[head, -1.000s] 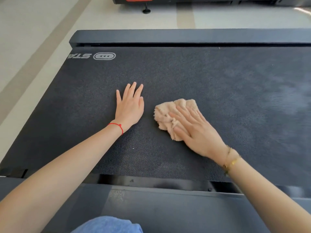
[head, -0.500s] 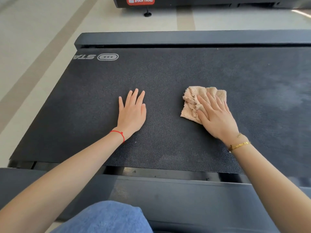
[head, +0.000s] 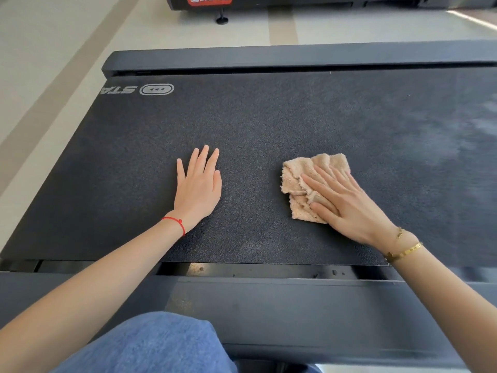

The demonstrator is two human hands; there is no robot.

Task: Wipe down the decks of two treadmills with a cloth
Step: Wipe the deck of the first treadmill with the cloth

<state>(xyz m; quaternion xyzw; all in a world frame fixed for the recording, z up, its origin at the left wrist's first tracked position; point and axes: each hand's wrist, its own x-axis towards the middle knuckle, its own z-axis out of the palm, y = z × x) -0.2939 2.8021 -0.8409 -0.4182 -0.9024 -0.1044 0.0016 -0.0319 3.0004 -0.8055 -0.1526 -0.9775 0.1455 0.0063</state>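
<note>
Flatly, right hand (head: 347,203) presses the crumpled, frayed beige cloth (head: 309,179); left hand (head: 199,187) rests spread, fingers straight.

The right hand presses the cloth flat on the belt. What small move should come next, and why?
Probably slide the right hand with the beige cloth further right, toward the greyish, hazy stretch of the treadmill belt. The left hand rests flat on the belt as a brace and can stay.
</note>
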